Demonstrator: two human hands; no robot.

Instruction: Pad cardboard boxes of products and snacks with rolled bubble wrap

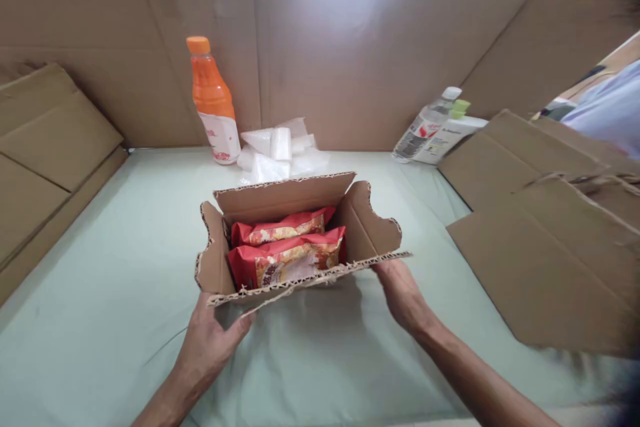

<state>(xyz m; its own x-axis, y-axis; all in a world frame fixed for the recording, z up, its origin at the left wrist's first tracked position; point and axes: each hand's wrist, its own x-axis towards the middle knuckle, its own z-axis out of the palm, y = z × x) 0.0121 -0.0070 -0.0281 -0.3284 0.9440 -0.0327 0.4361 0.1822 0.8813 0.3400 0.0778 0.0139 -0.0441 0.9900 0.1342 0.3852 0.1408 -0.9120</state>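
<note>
Box (pixel 287 199) lies ahead, long axis roughly along the desk's (pixel 310 373) front edge; left hand (pixel 213 333) and right hand (pixel 403 293), half-curled, hold its near corners, equally close.

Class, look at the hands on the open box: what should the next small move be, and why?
Probably fold the right flap inward with the right hand. That flap stands open, the hand is close by at the near right of the box, the left hand is at the near left to steady it, and two red packets lie inside.
</note>
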